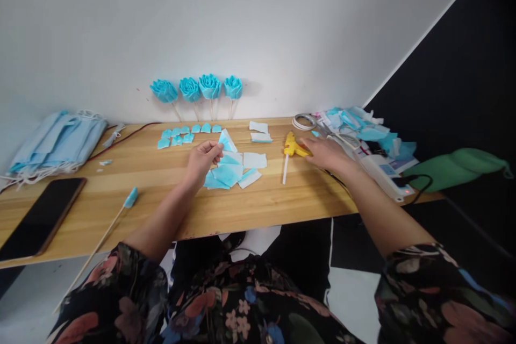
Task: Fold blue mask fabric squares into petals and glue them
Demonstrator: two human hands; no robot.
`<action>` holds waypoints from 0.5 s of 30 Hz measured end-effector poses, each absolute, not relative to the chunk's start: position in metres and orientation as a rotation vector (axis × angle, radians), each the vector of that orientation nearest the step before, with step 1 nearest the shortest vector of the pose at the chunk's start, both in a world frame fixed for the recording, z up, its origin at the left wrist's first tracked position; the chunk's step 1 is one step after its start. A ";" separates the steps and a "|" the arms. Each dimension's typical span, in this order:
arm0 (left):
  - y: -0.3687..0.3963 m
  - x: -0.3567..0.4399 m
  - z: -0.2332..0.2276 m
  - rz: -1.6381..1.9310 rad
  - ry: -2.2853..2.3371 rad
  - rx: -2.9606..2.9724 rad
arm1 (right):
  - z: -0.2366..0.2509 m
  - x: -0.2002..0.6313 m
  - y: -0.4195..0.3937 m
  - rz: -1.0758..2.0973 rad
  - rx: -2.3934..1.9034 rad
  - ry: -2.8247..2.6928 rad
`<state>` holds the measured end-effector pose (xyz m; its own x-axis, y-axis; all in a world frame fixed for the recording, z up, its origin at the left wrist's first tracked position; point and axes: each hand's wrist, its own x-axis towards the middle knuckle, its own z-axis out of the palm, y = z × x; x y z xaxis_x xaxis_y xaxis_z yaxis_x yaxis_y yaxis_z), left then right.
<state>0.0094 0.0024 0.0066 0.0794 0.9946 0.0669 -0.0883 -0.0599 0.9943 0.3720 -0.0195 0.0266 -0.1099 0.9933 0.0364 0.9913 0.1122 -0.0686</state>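
Observation:
My left hand is closed in a pinch on a folded piece of blue-and-white mask fabric. Below that hand lie several loose cut pieces of the same fabric, blue and white sides showing. My right hand is at the handle of a yellow glue gun, with its fingers closed around the handle's end and partly hidden. A white glue stick sticks out of the gun's back, toward me. Left of the fabric, small folded blue petals sit in rows.
Several blue fabric roses on sticks lean against the wall. At left are stacked face masks, a phone and a stick with a blue bud. Tape, fabric scraps, a power strip and a green pouch lie right.

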 end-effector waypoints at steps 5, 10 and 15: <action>0.005 0.008 0.008 1.262 1.066 1.194 | 0.018 0.359 -0.013 -0.105 -2.189 -2.483; 0.009 0.003 0.008 1.285 1.036 1.169 | 0.015 0.363 -0.011 -0.219 -2.061 -2.479; 0.016 0.000 -0.001 1.284 0.970 1.064 | 0.033 0.378 -0.006 -0.066 -1.871 -2.130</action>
<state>-0.0003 0.0165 -0.0012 0.0603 0.9979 0.0250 -0.2491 -0.0092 0.9684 0.3778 -0.0057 0.0334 -0.1032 0.9611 0.2560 0.9752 0.1484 -0.1642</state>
